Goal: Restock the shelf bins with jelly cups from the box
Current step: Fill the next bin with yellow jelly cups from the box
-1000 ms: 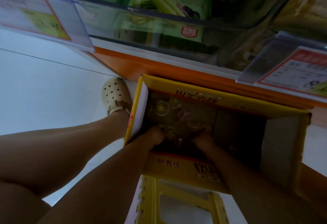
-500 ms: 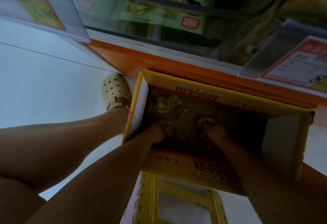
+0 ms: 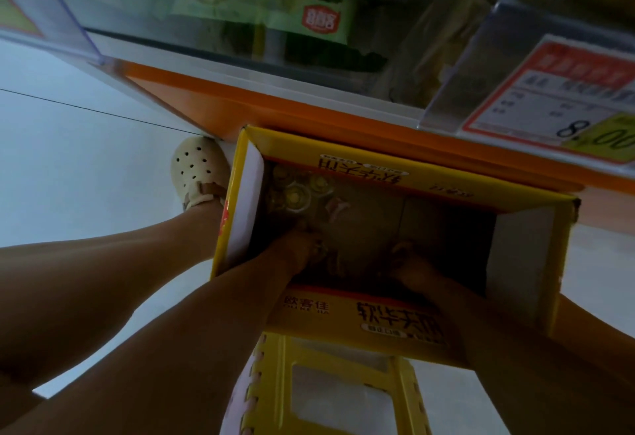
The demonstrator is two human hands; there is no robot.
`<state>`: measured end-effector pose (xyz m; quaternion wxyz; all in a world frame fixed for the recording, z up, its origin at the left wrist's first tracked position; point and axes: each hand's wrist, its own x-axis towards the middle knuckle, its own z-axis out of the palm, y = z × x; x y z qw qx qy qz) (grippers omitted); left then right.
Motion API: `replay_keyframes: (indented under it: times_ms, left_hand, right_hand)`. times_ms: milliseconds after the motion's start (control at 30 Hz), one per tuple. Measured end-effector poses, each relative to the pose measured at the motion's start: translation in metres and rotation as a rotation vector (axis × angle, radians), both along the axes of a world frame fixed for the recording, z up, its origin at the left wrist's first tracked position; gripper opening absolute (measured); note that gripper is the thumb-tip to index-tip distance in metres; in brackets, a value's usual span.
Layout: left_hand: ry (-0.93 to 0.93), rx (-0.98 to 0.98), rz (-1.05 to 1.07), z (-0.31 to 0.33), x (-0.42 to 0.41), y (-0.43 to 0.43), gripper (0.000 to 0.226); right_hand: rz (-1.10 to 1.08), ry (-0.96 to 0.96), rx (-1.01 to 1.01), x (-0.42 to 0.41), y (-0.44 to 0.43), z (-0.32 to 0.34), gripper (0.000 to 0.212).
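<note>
**A:** Where are your arms pointing right now?

**B:** I'm stretching both bare forearms forward and down, side by side. My left forearm [image 3: 206, 314] is coming in from the lower left and my right forearm [image 3: 498, 331] from the lower right.

**A:** And your hands?

**B:** My left hand [image 3: 297, 250] is lying knuckles up, with the fingers bending downward. My right hand [image 3: 410, 264] is sitting near it in deep shadow, not touching it. I'm not able to tell whether either hand is gripping anything. My left leg [image 3: 103, 262] is extending forward beside the left arm.

An open yellow box [image 3: 395, 190] is set against the shelf base; clear yellow-centred jelly cups [image 3: 295, 195] are gathered in its far-left corner.
</note>
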<state>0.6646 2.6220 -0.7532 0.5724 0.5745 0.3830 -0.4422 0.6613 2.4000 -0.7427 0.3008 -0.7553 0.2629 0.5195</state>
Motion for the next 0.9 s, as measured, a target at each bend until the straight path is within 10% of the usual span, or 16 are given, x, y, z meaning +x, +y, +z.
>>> replay_keyframes:
  times_ms: [267, 900]
  left_hand:
    - [-0.097, 0.092, -0.297, 0.002, 0.003, 0.006, 0.034]
    - [-0.471, 0.147, -0.862, 0.036, 0.014, 0.015, 0.028]
  right_hand:
    - [0.534, 0.040, -0.086, 0.007, 0.007, -0.002, 0.049]
    - [-0.187, -0.153, 0.321, 0.015, 0.002, 0.060, 0.032]
